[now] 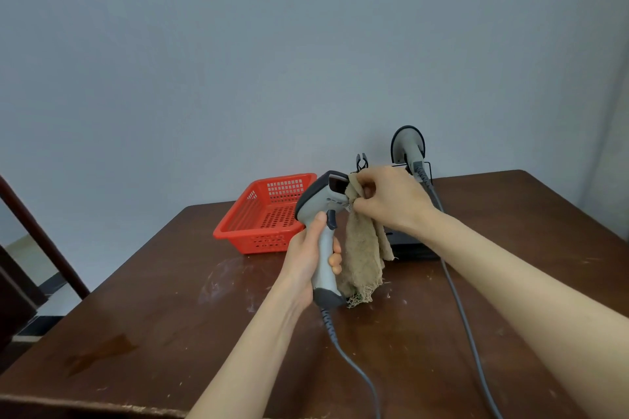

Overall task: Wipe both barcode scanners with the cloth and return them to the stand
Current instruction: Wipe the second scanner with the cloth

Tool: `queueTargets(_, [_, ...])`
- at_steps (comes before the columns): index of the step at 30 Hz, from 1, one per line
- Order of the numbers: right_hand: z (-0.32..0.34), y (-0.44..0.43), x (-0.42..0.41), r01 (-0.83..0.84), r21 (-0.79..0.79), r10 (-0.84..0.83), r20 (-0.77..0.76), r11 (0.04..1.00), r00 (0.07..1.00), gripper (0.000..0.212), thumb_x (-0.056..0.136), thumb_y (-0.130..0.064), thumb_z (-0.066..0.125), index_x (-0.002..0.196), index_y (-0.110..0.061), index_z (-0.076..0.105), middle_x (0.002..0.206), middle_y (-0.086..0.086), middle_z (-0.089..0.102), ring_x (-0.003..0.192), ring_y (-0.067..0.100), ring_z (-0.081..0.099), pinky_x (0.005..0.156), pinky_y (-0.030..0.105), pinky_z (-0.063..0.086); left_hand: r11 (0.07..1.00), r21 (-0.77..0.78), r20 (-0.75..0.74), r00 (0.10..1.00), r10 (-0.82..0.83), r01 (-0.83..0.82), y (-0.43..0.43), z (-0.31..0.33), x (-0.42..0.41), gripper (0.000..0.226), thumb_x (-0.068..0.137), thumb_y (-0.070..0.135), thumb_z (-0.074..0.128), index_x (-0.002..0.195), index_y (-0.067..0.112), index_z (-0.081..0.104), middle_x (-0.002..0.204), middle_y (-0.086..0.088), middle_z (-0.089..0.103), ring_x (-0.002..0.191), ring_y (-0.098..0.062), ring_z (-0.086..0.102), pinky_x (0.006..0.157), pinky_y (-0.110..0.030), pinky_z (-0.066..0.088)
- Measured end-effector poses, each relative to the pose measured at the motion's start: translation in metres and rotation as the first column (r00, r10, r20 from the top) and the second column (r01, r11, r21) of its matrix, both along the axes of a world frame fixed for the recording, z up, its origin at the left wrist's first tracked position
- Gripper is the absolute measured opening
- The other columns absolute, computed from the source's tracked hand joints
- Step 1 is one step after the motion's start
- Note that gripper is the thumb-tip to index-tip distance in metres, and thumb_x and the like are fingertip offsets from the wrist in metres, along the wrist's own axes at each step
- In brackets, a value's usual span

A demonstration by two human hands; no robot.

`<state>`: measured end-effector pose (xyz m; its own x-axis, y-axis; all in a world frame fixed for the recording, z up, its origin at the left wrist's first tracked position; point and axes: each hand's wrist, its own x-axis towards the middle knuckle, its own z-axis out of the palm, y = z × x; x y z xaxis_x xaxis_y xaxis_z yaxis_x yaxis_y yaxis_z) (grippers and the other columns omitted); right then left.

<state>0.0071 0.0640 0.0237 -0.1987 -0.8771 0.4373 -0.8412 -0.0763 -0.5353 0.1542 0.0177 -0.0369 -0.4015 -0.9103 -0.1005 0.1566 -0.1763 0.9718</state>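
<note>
My left hand [308, 258] grips the handle of a grey barcode scanner [321, 204] and holds it upright above the table, its window facing right. My right hand [388, 197] pinches a beige cloth [364, 255] against the scanner's head; the rest of the cloth hangs down to the tabletop. A second grey scanner [410, 148] sits in the black stand [408, 248] behind my right hand. An empty black holder clip [361, 161] sticks up beside it. The stand's base is mostly hidden by my right forearm.
A red plastic basket [269, 211] stands empty on the brown table [170, 316] behind my left hand. Grey cables [459, 309] run from both scanners toward the front edge. A dark wooden chair frame [41, 235] stands at the left. A grey wall is close behind.
</note>
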Motion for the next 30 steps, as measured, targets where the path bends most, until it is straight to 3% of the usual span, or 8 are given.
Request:
queueTargets(3, [0.001, -0.001, 0.008, -0.108, -0.063, 0.118, 0.187, 0.992, 0.975, 0.011, 0.073, -0.010, 0.061, 0.076, -0.020, 0.065, 0.065, -0.008, 0.056, 0.066, 0.013, 0.052, 0.067, 0.033, 0.046, 1.000, 0.027, -0.029, 1.000, -0.011, 0.011, 0.002, -0.001, -0.001, 0.041, 0.092, 0.042, 0.054, 0.076, 0.004, 0.057, 0.056, -0.007, 0.049, 0.039, -0.014, 0.042, 0.038, -0.023, 0.039])
queueTargets(6, [0.003, -0.001, 0.013, -0.180, -0.109, 0.204, 0.282, 0.978, 0.937, 0.007, 0.076, -0.017, 0.069, 0.082, -0.018, 0.067, 0.063, -0.010, 0.054, 0.061, 0.008, 0.048, 0.065, 0.029, 0.042, 0.999, 0.043, -0.038, 0.999, -0.018, 0.020, 0.004, -0.001, -0.002, 0.044, 0.092, 0.041, 0.053, 0.070, 0.004, 0.058, 0.053, -0.009, 0.048, 0.037, -0.015, 0.042, 0.038, -0.023, 0.039])
queueTargets(10, [0.003, 0.003, 0.007, -0.097, -0.042, 0.099, 0.038, 0.994, 0.994, 0.017, 0.076, -0.038, 0.067, 0.077, -0.023, 0.059, 0.065, -0.006, 0.053, 0.065, 0.013, 0.052, 0.061, 0.033, 0.043, 0.999, 0.053, -0.049, 0.999, -0.005, 0.008, 0.004, 0.000, -0.001, 0.040, 0.093, 0.040, 0.052, 0.075, 0.004, 0.058, 0.054, -0.009, 0.049, 0.037, -0.015, 0.042, 0.038, -0.023, 0.039])
queueTargets(16, [0.006, 0.003, -0.013, 0.210, 0.093, -0.183, -0.239, 0.973, 0.954, 0.028, 0.082, -0.013, 0.051, 0.058, -0.022, 0.042, 0.068, -0.003, 0.051, 0.071, 0.029, 0.050, 0.057, 0.030, 0.036, 0.996, 0.089, -0.108, 0.994, -0.013, 0.023, 0.003, 0.002, 0.001, 0.032, 0.093, 0.038, 0.053, 0.085, 0.007, 0.056, 0.055, -0.005, 0.049, 0.036, -0.011, 0.039, 0.034, -0.019, 0.035])
queueTargets(19, [0.001, 0.003, -0.022, 0.185, 0.091, -0.189, 0.037, 0.979, 0.981, 0.017, 0.084, -0.013, 0.053, 0.074, -0.019, 0.066, 0.080, 0.003, 0.068, 0.076, 0.027, 0.062, 0.066, 0.035, 0.053, 0.992, 0.119, -0.138, 0.990, -0.013, 0.030, 0.002, 0.002, 0.002, 0.033, 0.092, 0.040, 0.053, 0.086, 0.008, 0.055, 0.054, -0.004, 0.050, 0.035, -0.010, 0.038, 0.034, -0.018, 0.035])
queueTargets(22, [0.002, 0.005, -0.013, 0.076, -0.048, -0.058, 0.305, 0.996, 0.951, 0.016, 0.086, -0.016, 0.059, 0.074, -0.019, 0.070, 0.067, -0.010, 0.066, 0.061, 0.007, 0.058, 0.067, 0.029, 0.053, 0.990, 0.137, -0.154, 0.988, -0.019, 0.040, 0.002, 0.001, 0.001, 0.033, 0.091, 0.041, 0.053, 0.088, 0.008, 0.054, 0.055, -0.003, 0.049, 0.035, -0.009, 0.039, 0.033, -0.018, 0.035])
queueTargets(25, [0.000, 0.005, 0.000, 0.104, -0.123, -0.066, 0.282, 0.987, 0.957, 0.031, 0.085, -0.022, 0.059, 0.056, -0.029, 0.056, 0.052, -0.017, 0.057, 0.057, 0.004, 0.053, 0.058, 0.023, 0.042, 0.988, 0.142, -0.157, 0.987, -0.036, 0.059, 0.003, -0.001, -0.001, 0.034, 0.092, 0.041, 0.053, 0.093, 0.008, 0.052, 0.055, -0.003, 0.049, 0.035, -0.010, 0.038, 0.033, -0.019, 0.035])
queueTargets(30, [-0.004, 0.001, 0.008, 0.124, -0.123, -0.088, 0.264, 0.985, 0.960, 0.018, 0.084, -0.032, 0.061, 0.072, -0.025, 0.073, 0.065, -0.008, 0.067, 0.071, 0.014, 0.063, 0.068, 0.034, 0.053, 0.984, 0.158, -0.152, 0.987, -0.055, 0.080, 0.005, -0.002, -0.005, 0.034, 0.092, 0.041, 0.052, 0.086, 0.007, 0.053, 0.055, -0.004, 0.048, 0.035, -0.010, 0.038, 0.033, -0.019, 0.035])
